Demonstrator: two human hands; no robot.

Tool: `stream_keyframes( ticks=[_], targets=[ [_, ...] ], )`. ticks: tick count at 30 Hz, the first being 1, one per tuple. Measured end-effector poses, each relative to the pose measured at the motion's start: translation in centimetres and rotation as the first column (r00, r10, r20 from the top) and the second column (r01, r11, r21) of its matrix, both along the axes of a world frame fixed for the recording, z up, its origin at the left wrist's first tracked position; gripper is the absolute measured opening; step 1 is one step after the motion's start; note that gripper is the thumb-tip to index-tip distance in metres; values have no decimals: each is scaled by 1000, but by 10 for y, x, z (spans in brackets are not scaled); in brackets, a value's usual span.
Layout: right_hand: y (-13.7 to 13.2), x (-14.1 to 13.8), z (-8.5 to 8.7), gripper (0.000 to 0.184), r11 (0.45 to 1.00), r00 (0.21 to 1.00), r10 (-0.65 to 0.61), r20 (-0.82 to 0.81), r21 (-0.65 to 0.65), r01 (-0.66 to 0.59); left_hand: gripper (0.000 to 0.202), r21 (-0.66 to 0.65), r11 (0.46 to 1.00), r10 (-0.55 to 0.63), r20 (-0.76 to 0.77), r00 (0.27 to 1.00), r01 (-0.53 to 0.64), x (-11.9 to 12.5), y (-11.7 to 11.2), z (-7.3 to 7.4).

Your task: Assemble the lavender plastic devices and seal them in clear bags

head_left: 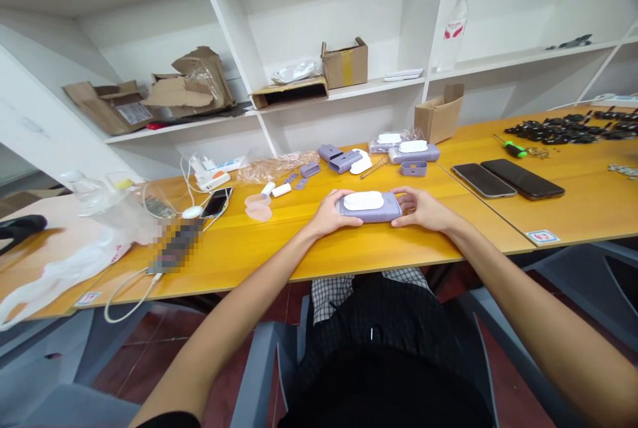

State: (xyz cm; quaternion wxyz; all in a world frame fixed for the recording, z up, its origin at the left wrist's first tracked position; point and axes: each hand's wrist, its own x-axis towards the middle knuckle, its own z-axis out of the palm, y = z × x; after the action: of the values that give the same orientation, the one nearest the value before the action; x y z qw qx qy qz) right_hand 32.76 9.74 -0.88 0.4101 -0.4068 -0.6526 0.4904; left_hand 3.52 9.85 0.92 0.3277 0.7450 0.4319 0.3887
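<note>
A purple plastic device (pixel 376 214) with a rounded white pad on top lies flat near the table's front edge. Around its left end curl the fingers and thumb of my left hand (pixel 329 214). My right hand (pixel 421 209) grips the opposite end between thumb and fingers. Behind it are purple casing parts (pixel 345 161), a white oval piece (pixel 361 161), a spring (pixel 373 167) and a small purple end cap (pixel 413 169). Two similar purple devices with white pads stand farther back, one of them a whole unit (pixel 413 151). White cylinders (pixel 282 190) lie to the left.
Two phones (pixel 522 179) and a green-handled screwdriver (pixel 513 147) lie to the right, near many black parts (pixel 563 127). On the left are a power strip (pixel 214 181), cables, a phone (pixel 217 203) and a plastic bottle (pixel 94 199). Shelves with cardboard boxes (pixel 346 64) rise behind.
</note>
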Motion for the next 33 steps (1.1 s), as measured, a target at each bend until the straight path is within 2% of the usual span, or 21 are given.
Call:
stream_keyframes(
  ticks=[3,7,12,19,26,33],
  targets=[
    [0,-2,0,85,1000,1000,4,19,-6,-4,78,13,1000,-8,-8,1000,8,-2,2,0],
    [0,-5,1,94,999,996,-9,86,-31,11,76,119,993,-12,-121,993,26,-5,4,4],
    [0,-4,0,91,997,985,-62,161,62,53,74,220,971,-37,-250,967,95,-8,4,9],
    [-2,-2,0,84,985,985,-23,171,173,-7,77,220,968,-59,-258,964,118,-10,6,10],
    [-2,-7,1,86,957,950,-162,267,278,85,77,261,958,-34,-308,951,118,-11,9,9],
    [-5,-10,3,94,984,945,-141,296,151,99,89,175,972,-64,-444,894,157,-27,20,8]
  ],
)
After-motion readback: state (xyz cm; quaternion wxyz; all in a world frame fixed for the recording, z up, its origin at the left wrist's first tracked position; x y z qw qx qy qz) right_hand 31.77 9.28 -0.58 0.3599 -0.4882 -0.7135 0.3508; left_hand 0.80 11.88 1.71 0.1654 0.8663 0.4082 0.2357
